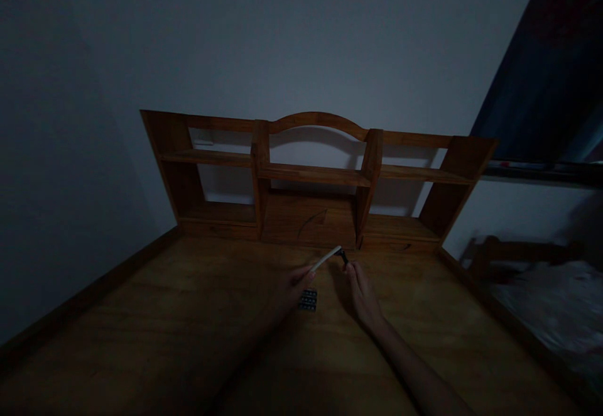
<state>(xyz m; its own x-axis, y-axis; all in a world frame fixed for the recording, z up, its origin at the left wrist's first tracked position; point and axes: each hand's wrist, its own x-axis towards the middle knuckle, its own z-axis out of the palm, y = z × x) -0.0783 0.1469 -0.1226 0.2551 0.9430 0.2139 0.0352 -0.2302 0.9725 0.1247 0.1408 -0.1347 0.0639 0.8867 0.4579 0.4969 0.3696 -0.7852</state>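
Observation:
My left hand [293,285] is closed round the lower end of a pale razor handle [325,257], which slants up to the right over the wooden desk [188,315]. My right hand [362,293] reaches to the razor's dark head [343,256], with its fingertips pinched on or touching it. A small dark cartridge pack [308,300] lies flat on the desk just below my left hand. The light is very dim.
A wooden shelf unit [315,174] with bare compartments stands along the desk's back edge against a pale wall. A raised wooden rim runs down the desk's left side. To the right, beyond the desk, a bed with pale bedding [556,309] shows.

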